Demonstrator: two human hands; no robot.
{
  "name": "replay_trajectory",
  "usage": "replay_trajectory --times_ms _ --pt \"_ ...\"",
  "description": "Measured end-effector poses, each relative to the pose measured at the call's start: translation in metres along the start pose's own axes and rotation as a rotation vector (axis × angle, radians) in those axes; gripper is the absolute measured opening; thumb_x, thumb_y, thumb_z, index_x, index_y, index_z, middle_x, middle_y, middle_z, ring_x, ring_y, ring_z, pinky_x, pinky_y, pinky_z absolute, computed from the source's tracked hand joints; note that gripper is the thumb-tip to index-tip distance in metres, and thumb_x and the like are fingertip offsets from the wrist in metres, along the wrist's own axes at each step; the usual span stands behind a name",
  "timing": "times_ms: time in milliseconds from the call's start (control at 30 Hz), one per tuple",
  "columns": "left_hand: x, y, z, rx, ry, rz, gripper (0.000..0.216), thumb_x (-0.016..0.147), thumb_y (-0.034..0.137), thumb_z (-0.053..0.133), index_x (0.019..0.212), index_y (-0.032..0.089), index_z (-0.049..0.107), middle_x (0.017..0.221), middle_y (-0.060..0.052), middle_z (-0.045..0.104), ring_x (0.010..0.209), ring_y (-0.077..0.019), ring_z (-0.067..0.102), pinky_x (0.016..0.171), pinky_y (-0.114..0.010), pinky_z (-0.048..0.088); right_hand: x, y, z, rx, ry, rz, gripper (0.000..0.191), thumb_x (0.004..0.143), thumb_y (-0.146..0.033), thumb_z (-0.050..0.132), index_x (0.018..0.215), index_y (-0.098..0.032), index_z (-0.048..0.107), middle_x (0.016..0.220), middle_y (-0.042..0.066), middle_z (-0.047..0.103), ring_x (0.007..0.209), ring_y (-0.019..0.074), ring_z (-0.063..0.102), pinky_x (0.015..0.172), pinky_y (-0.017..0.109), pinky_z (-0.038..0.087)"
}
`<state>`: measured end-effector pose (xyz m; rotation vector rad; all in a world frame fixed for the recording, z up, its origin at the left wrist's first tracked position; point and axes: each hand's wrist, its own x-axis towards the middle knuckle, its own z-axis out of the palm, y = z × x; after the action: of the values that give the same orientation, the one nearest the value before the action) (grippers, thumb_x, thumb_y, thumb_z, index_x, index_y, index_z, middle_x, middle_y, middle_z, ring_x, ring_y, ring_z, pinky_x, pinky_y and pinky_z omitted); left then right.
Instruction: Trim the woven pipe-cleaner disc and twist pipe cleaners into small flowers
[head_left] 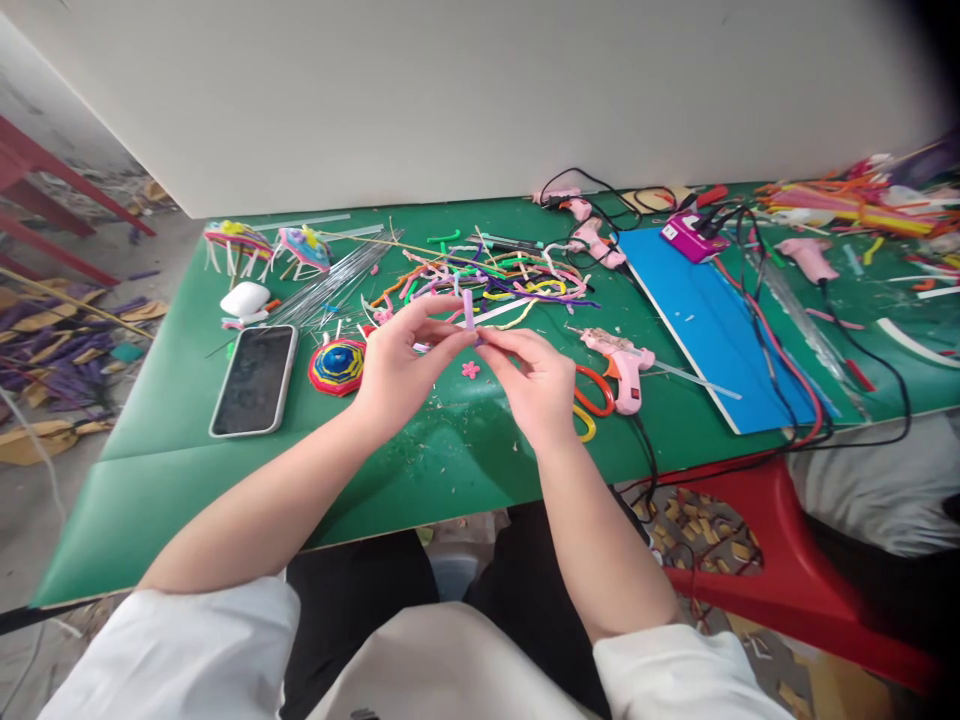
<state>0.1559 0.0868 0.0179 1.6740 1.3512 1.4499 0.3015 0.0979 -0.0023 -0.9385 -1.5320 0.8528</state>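
Note:
Both my hands meet above the middle of the green table (225,480). My left hand (397,365) pinches a short lilac pipe cleaner piece (468,308) that stands upright between my fingertips. The fingers of my right hand (529,375) are closed on the lower end of the same piece. A small pink flower shape (470,369) lies on the table just below my hands. A round woven red, yellow and blue disc (337,366) lies to the left of my left hand.
A phone (253,380) lies face up at the left, with a white case (244,299) behind it. A heap of coloured pipe cleaners (495,275) sits behind my hands. A pink glue gun (619,360) and orange scissors (595,392) lie to the right, beside a blue board (712,330).

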Motion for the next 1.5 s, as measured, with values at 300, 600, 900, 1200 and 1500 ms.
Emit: replay_trajectory --times_ms 300,600,900,1200,1500 --pt "0.003 -0.004 -0.004 0.016 -0.128 0.108 0.061 0.078 0.016 0.059 0.134 0.027 0.037 0.094 -0.004 0.068 0.08 -0.0167 0.067 0.075 -0.031 0.054 0.001 0.001 -0.002 0.09 0.005 0.1 0.016 0.078 -0.03 0.063 0.093 -0.03 0.07 0.094 -0.001 0.069 0.088 0.0163 0.063 0.081 0.035 0.054" --pt "0.001 0.001 -0.006 0.106 -0.138 0.116 0.065 0.076 0.015 0.06 0.135 0.029 0.039 0.09 -0.002 0.07 0.074 -0.0156 0.065 0.073 -0.03 0.053 0.001 -0.004 -0.009 -0.153 -0.063 -0.047 0.012 0.081 -0.023 0.06 0.089 -0.027 0.069 0.086 0.0 0.068 0.083 0.0153 0.063 0.076 0.032 0.052" --pt "0.001 -0.003 -0.001 0.023 -0.208 0.05 0.057 0.078 0.021 0.061 0.131 0.027 0.042 0.081 -0.001 0.067 0.066 -0.0129 0.063 0.061 -0.026 0.051 0.0 -0.004 -0.009 -0.272 -0.07 -0.127 0.012 0.082 -0.017 0.057 0.084 -0.024 0.067 0.08 0.0 0.067 0.08 0.0152 0.062 0.077 0.032 0.05" --pt "0.005 -0.006 -0.003 -0.123 -0.182 0.007 0.054 0.078 0.02 0.061 0.128 0.026 0.042 0.072 0.001 0.062 0.064 -0.0122 0.061 0.06 -0.026 0.051 0.003 -0.002 -0.008 0.123 -0.132 0.195 0.019 0.076 -0.027 0.065 0.095 -0.025 0.067 0.095 -0.001 0.07 0.085 0.0151 0.065 0.076 0.031 0.054" --pt "0.002 -0.003 -0.003 -0.123 -0.216 0.028 0.054 0.079 0.019 0.06 0.129 0.026 0.041 0.071 0.001 0.06 0.064 -0.0118 0.06 0.059 -0.025 0.05 0.003 -0.005 -0.009 -0.018 -0.065 0.049 0.005 0.078 -0.026 0.063 0.077 -0.022 0.066 0.078 -0.002 0.068 0.073 0.0121 0.063 0.071 0.027 0.052"
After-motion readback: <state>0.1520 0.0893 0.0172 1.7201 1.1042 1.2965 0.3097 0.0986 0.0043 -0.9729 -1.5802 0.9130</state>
